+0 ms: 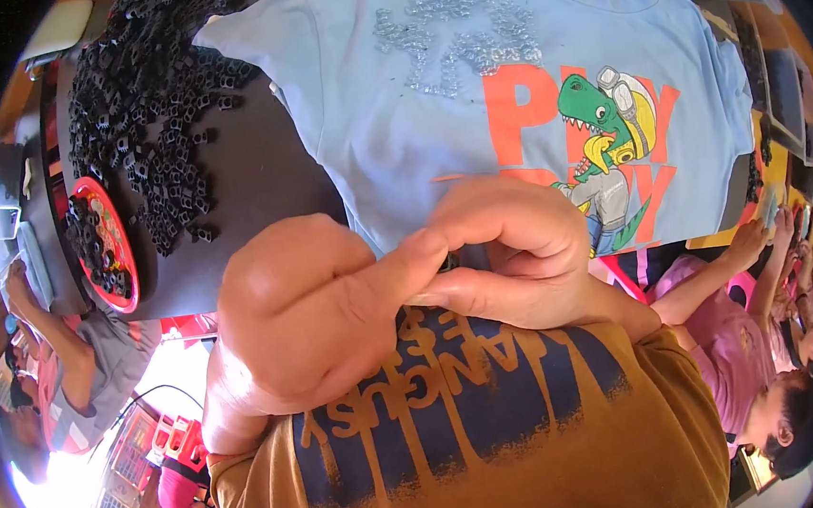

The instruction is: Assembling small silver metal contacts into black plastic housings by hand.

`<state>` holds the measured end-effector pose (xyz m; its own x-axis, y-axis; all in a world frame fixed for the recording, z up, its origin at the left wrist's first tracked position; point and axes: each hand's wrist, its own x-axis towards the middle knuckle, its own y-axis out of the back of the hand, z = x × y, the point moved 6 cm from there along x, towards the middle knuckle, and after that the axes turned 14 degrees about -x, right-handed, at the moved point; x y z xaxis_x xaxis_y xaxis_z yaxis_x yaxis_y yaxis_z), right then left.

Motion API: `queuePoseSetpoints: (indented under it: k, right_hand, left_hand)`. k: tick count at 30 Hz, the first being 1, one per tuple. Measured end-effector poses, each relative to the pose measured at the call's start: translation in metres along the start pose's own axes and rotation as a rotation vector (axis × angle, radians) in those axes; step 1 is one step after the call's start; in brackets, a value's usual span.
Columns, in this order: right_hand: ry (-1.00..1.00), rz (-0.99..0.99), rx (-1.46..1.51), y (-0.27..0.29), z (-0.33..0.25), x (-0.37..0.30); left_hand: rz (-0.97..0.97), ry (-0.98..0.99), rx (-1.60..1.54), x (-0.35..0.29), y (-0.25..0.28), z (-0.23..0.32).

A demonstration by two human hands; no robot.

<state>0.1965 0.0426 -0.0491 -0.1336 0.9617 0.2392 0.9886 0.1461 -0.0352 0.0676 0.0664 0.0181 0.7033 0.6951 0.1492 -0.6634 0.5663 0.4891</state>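
Observation:
My left hand [301,305] and my right hand [521,250] meet in front of my chest, with thumbs and fingertips pinched close together. A sliver of something small and dark shows between the fingertips, too covered to name. Both hands are closed. Just beyond them, a light blue T-shirt [367,114] with a cartoon dinosaur print lies spread on the dark table [250,152]. On the shirt is a loose heap of small shiny, spring-like pieces [456,35]. Left of the shirt spreads a large pile of small black plastic parts [147,112].
A red round tray [119,243] holding more black parts sits at the table's left edge. A person in pink [732,324] works on my right, with others farther along. Another person in grey [100,369] is on my left. Clear plastic bins [786,95] stand at the far right.

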Motion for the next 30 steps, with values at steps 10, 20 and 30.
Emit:
queuePoseSetpoints:
  k: [10,20,30]
  right_hand:
    - [0.01,-0.082,-0.098,0.002,-0.01,0.007]
    - [-0.138,-0.127,0.221,-0.009,-0.008,0.005]
    - [-0.15,-0.194,0.093,-0.006,-0.002,-0.006]
  left_hand:
    - [0.325,0.462,-0.873,-0.026,-0.007,-0.039]
    - [-0.003,-0.01,-0.561,-0.001,-0.017,-0.007]
    - [0.013,0.046,-0.456,-0.005,-0.015,-0.007]
